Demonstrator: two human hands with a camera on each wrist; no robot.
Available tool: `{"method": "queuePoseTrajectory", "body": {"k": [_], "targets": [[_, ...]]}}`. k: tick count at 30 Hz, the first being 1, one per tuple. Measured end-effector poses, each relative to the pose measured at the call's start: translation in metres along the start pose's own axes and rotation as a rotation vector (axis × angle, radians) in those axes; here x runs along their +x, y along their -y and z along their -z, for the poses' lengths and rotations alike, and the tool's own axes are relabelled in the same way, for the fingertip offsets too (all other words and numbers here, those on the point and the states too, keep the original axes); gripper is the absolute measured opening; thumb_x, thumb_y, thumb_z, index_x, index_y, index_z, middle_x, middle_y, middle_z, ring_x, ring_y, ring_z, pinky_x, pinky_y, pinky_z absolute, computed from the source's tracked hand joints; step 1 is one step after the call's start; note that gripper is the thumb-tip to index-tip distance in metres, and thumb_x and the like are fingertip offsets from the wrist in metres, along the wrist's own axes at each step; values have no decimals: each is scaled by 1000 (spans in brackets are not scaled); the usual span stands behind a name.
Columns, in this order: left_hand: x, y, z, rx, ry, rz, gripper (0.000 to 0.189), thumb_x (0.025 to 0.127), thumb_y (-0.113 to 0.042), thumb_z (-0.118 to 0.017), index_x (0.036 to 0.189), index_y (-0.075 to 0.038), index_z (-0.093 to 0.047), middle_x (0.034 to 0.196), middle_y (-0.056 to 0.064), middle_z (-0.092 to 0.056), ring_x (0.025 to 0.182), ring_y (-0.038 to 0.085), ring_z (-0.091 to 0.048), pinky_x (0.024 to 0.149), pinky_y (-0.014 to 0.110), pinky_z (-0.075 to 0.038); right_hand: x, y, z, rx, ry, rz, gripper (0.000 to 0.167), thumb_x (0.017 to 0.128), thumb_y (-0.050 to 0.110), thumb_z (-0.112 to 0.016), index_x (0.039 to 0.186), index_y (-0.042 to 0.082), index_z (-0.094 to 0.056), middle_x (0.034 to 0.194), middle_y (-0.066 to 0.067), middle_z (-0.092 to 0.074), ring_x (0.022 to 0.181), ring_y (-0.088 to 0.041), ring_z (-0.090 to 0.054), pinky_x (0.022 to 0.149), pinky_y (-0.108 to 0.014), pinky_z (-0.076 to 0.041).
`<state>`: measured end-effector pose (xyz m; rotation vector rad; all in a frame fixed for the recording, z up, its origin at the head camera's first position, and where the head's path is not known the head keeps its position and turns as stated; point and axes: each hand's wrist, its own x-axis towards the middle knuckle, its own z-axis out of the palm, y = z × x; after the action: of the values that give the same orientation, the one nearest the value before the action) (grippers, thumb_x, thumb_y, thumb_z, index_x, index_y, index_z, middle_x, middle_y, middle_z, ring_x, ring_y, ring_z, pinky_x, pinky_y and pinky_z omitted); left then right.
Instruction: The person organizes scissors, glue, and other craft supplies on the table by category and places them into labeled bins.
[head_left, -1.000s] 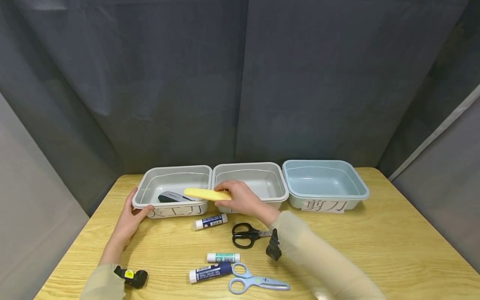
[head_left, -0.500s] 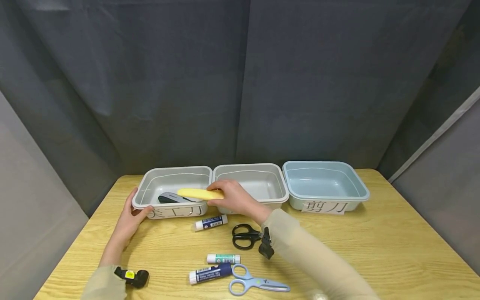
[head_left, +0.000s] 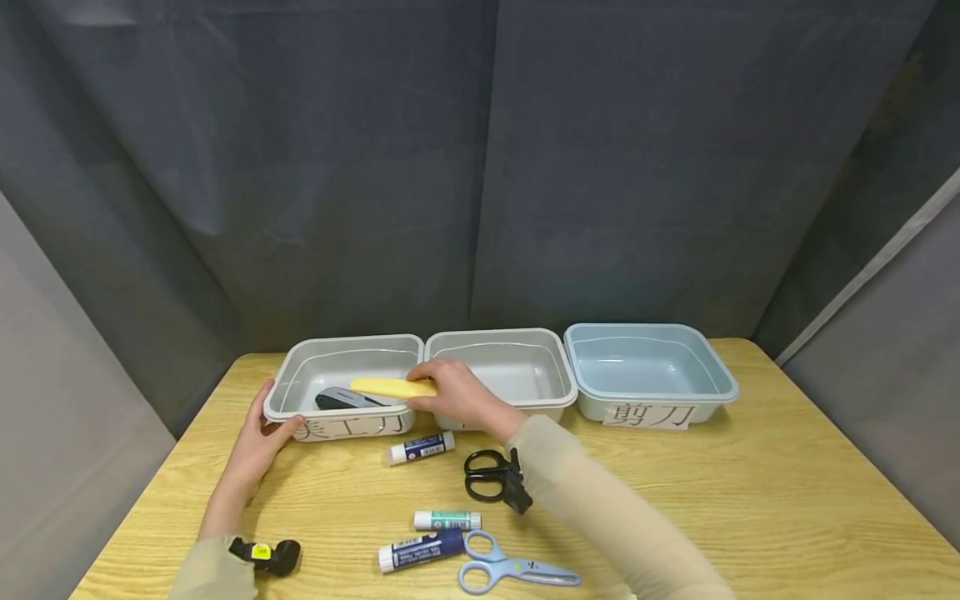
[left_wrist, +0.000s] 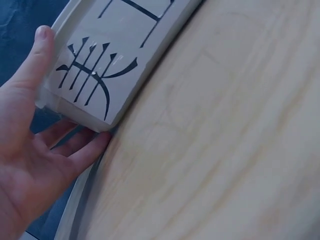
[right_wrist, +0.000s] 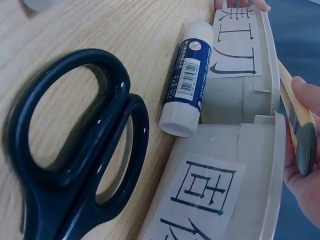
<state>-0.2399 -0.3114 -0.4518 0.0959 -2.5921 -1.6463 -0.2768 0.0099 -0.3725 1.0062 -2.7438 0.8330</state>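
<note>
My right hand (head_left: 461, 393) pinches a yellow utility knife (head_left: 382, 387) over the right part of the left grey bin (head_left: 356, 337). The knife's dark end (right_wrist: 306, 150) shows beside the fingers in the right wrist view. Inside that bin lies a grey and black utility knife (head_left: 337, 397), partly overlapped by the yellow one in the head view. At the bin's front left corner, my left hand (head_left: 255, 442) holds on, its thumb at the rim and its fingers round the end wall. A paper label (left_wrist: 95, 70) with large characters covers the bin's front.
A middle grey bin (head_left: 495, 332) and a blue bin (head_left: 651, 327) continue the row. Before them lie a glue stick (head_left: 422, 447), black scissors (head_left: 483, 475), a green-labelled glue stick (head_left: 447, 520), a larger blue one (head_left: 422, 550) and light blue scissors (head_left: 513, 567).
My right hand has moved left with the yellow utility knife, carrying it further over the left bin. My left hand has stayed at the bin's corner.
</note>
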Motion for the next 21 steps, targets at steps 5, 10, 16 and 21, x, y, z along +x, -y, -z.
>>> {"method": "queuePoseTrajectory", "body": {"k": [5, 10, 16, 21], "targets": [[-1, 0, -1, -25, 1, 1, 87, 87, -40, -57, 146, -32, 6, 149, 20, -12, 127, 35, -31, 76, 2, -33, 6, 1, -4, -16, 7, -4, 36, 80, 32, -69, 110, 13, -65, 103, 2, -65, 90, -11, -57, 83, -25, -45], [-2, -1, -2, -45, -3, -10, 86, 88, -39, -57, 146, -30, 5, 149, 19, -14, 126, 34, -33, 76, 2, -33, 12, 4, -9, -23, 13, -8, 38, 80, 33, -69, 112, 13, -64, 103, 1, -65, 89, -10, -56, 81, -23, -45], [-4, -2, -4, -53, -17, -12, 84, 88, -39, -56, 146, -30, 4, 149, 17, -15, 124, 32, -34, 78, 2, -33, 17, 9, -13, -30, 31, -15, 39, 80, 34, -69, 113, 13, -63, 106, 1, -65, 96, -12, -57, 87, -24, -44], [-5, -2, -4, -73, -21, -18, 84, 88, -37, -57, 147, -30, 3, 149, 18, -15, 124, 32, -34, 77, 1, -33, 24, 13, -17, -27, 30, -19, 39, 79, 35, -69, 111, 13, -64, 106, 2, -65, 96, -11, -57, 87, -22, -44]]}}
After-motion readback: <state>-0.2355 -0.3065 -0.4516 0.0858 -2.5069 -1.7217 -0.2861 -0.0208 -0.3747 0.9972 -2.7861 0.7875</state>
